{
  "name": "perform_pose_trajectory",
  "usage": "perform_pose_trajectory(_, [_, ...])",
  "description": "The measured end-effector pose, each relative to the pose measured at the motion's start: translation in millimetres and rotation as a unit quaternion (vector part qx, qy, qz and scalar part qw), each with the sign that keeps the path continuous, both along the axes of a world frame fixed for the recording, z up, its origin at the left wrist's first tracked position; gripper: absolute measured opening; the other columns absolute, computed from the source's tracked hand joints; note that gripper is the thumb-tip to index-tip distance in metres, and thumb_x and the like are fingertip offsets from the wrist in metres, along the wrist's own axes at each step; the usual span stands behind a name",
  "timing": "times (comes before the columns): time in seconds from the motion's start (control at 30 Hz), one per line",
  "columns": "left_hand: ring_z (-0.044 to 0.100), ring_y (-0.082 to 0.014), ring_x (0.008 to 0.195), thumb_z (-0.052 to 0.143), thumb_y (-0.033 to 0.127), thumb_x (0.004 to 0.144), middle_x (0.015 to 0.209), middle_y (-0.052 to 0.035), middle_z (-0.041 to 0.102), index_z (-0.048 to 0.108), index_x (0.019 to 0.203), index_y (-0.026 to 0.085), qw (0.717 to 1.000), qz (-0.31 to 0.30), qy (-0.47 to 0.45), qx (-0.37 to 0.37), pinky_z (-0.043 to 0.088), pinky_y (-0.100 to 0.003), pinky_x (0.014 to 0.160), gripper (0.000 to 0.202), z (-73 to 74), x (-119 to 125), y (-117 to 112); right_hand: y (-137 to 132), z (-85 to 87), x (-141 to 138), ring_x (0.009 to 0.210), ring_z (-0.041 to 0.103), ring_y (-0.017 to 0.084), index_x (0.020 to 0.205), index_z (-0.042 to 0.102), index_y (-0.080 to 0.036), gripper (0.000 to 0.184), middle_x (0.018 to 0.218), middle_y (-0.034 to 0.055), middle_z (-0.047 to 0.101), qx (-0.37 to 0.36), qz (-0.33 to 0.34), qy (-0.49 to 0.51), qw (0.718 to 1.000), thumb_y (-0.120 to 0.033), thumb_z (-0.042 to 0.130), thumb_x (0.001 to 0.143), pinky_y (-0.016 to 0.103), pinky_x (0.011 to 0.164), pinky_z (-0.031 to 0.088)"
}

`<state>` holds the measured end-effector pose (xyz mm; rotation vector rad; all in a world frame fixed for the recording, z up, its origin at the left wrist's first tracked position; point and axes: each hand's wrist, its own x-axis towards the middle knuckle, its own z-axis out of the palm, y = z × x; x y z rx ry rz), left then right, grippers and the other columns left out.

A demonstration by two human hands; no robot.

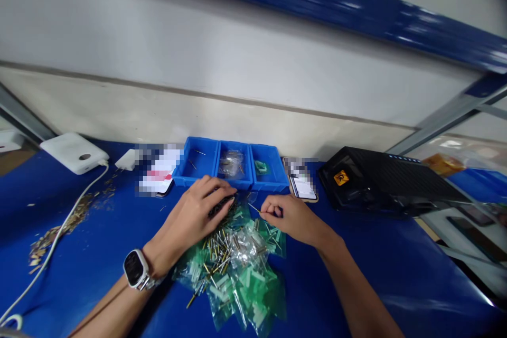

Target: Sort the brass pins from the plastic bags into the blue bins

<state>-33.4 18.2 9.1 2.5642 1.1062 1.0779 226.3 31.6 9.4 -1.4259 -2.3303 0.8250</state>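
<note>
The right hand point(287, 215) is pinching a gold pin point(254, 208), the left hand point(197, 216) is curling its fingers point(216, 190) over a dark bundle point(222, 205), and most pins point(222, 253) are lying among green plastic bags point(257, 296), with few in the blue bins point(233, 185).

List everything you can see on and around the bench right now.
parts bins: three, blue, in a row at the back of the bench
plastic bags: many, green and clear, heaped front centre
loose pins: many, gold, among the bags
power bank: one, white, back left
cable: one, white, running down the left side
plug adapter: one, white, right of the power bank
smartphones: two, screens blurred, either side of the bins
electronic unit: one, black with orange label, back right
metal scraps: many, gold-coloured, scattered left
workbench: one, blue, under everything
wristwatch: one, silver and white, left wrist
left hand: curled over a dark bundle
right hand: pinching a thin gold pin
</note>
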Motion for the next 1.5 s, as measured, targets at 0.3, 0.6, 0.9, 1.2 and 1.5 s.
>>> perform_pose_trajectory(0.3, [0.053, -0.0208, 0.089, 0.052, 0.01, 0.097, 0.106, -0.0104, 0.06, 0.056, 0.127, 0.016, 0.997, -0.045, 0.024, 0.054, 0.049, -0.034, 0.071, 0.031, -5.0, 14.6, -14.6, -15.1, 13.5, -23.8, 0.063, 0.054, 0.011, 0.079, 0.067, -0.021, 0.008, 0.073, -0.0018, 0.063, 0.023, 0.01, 0.172, 0.985, -0.017, 0.066, 0.085, 0.024, 0.059, 0.043])
perform_pose_trajectory(0.6, [0.062, -0.0166, 0.085, 0.058, 0.021, 0.097, 0.094, -0.005, 0.068, 0.067, 0.11, 0.019, 0.98, -0.08, -0.137, -0.119, 0.052, -0.031, 0.074, 0.016, -11.7, 19.8, -13.3, -28.4, 11.1, -37.3, 0.062, 0.052, 0.011, 0.083, 0.062, -0.021, 0.004, 0.072, -0.0021, 0.057, 0.098, 0.018, 0.222, 0.97, -0.018, 0.064, 0.085, 0.025, 0.058, 0.043])
perform_pose_trajectory(0.9, [0.065, -0.0154, 0.094, 0.064, 0.022, 0.093, 0.103, -0.0035, 0.069, 0.07, 0.117, 0.03, 0.94, -0.079, -0.257, -0.208, 0.054, -0.03, 0.08, 0.026, -13.9, 23.3, -12.2, -21.6, 10.2, -32.5, 0.069, 0.058, 0.014, 0.098, 0.064, -0.02, 0.012, 0.082, 0.0016, 0.065, 0.022, 0.015, 0.194, 0.981, -0.019, 0.059, 0.087, 0.026, 0.058, 0.045])
perform_pose_trajectory(1.2, [0.063, -0.0168, 0.096, 0.069, 0.024, 0.09, 0.111, -0.0066, 0.064, 0.061, 0.129, 0.023, 0.976, -0.064, -0.164, -0.126, 0.056, -0.031, 0.082, 0.039, -3.0, 8.8, -8.3, -23.5, 19.7, -32.8, 0.063, 0.058, 0.012, 0.074, 0.065, -0.019, 0.019, 0.069, -0.0013, 0.064, 0.012, 0.006, 0.225, 0.974, -0.02, 0.057, 0.091, 0.025, 0.06, 0.044])
perform_pose_trajectory(1.5, [0.062, -0.0165, 0.092, 0.057, 0.017, 0.097, 0.101, -0.0064, 0.065, 0.063, 0.117, 0.017, 0.997, -0.047, -0.061, -0.003, 0.054, -0.031, 0.078, 0.021, -4.1, 5.0, -11.8, -38.0, 22.5, -46.6, 0.059, 0.056, 0.012, 0.071, 0.064, -0.02, 0.021, 0.065, -0.0013, 0.061, 0.019, 0.0, 0.244, 0.97, -0.024, 0.059, 0.091, 0.024, 0.057, 0.044])
